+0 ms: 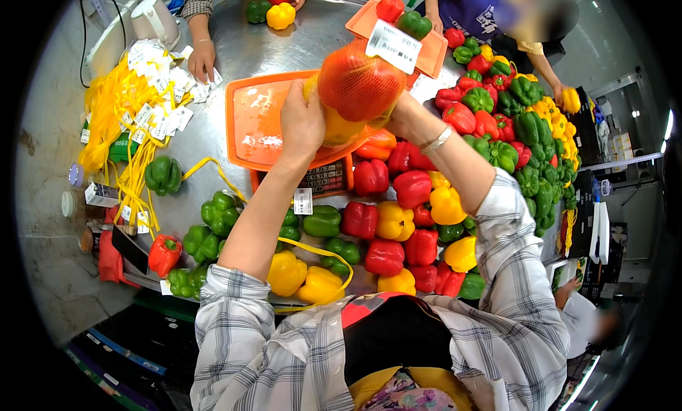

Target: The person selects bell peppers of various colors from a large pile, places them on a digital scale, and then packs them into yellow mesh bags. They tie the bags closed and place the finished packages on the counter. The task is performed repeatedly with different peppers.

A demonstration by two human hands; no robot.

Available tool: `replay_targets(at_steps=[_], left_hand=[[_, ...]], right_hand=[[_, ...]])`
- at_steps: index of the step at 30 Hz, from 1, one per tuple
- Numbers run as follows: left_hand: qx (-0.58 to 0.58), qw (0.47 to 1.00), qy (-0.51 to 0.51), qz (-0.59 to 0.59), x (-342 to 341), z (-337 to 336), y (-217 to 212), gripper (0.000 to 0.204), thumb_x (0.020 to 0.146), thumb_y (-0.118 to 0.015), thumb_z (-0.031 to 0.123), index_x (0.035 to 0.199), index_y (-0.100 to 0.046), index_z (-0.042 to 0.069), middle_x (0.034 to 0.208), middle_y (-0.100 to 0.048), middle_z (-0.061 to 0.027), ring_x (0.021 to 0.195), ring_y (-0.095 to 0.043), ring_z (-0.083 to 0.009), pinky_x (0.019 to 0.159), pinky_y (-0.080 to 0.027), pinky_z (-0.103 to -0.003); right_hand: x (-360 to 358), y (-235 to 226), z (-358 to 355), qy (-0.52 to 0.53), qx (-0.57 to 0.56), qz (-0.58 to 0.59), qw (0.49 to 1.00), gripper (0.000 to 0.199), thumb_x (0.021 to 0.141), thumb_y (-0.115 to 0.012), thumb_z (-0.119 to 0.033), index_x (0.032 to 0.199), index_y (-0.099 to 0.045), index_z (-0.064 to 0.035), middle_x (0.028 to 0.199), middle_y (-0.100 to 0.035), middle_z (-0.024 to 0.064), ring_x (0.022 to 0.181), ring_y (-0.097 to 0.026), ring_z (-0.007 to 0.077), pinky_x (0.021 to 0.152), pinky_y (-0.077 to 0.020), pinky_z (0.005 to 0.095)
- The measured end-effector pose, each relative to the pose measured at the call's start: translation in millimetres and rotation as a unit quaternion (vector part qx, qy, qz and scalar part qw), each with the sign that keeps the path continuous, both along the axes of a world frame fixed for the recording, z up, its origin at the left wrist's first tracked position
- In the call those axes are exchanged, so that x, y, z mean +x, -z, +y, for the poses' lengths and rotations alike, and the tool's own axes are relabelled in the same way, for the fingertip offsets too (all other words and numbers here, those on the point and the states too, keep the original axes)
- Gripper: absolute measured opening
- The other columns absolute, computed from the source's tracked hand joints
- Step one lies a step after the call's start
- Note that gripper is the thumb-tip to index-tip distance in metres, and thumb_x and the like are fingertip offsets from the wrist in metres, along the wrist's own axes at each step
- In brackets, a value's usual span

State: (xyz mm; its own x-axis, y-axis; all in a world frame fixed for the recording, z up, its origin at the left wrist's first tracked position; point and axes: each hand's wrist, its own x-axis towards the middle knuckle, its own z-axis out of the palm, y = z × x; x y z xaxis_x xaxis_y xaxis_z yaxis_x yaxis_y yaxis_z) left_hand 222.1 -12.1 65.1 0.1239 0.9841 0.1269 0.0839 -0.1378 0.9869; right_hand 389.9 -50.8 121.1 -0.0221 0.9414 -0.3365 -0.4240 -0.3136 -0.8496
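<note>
My left hand (301, 120) and my right hand (406, 114) are closed around a yellow net bag of bell peppers (360, 85), one on each side. A red pepper fills the upper part of the mesh, with yellow below it. A white label tag (393, 46) stands out at the bag's top. The bag is raised over an orange tray (257, 123) that rests on a scale (328, 178) with a dark keypad, partly covered by the tray. Some of my fingers are hidden behind the bag.
Loose red, yellow and green peppers (383, 257) lie between me and the scale. A larger pepper pile (497, 120) covers the right side. Yellow net bags with tags (135, 84) heap at the left. Co-workers' hands (201, 58) reach in across the metal table (234, 27). Another orange tray (430, 53) stands beyond.
</note>
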Motion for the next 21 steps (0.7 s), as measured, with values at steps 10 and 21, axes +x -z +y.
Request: replay_targets(at_steps=[10, 21], left_hand=[[-0.138, 0.979, 0.051, -0.14, -7, -1, -5, 0.024, 0.102, -0.053, 0.022, 0.1, -0.059, -0.001, 0.096, -0.069, -0.0089, 0.084, -0.061, -0.0122, 0.076, -0.05, -0.029], [-0.132, 0.975, 0.059, -0.167, -20, -2, 14, 0.023, 0.102, -0.056, 0.027, 0.094, -0.057, 0.006, 0.074, -0.053, 0.0047, 0.063, -0.044, -0.0017, 0.056, -0.037, -0.02]], right_hand=[[7, 51, -12, 0.052, 0.013, 0.072, 0.996, 0.018, 0.099, -0.056, -0.03, 0.106, -0.062, -0.0148, 0.092, -0.065, -0.0016, 0.069, -0.059, 0.0095, 0.053, -0.0437, 0.0244], [14, 77, -12, 0.113, 0.018, 0.176, 0.978, 0.015, 0.1, -0.053, -0.025, 0.104, -0.06, -0.0122, 0.078, -0.059, -0.0024, 0.045, -0.042, 0.0055, 0.037, -0.0262, 0.0199]])
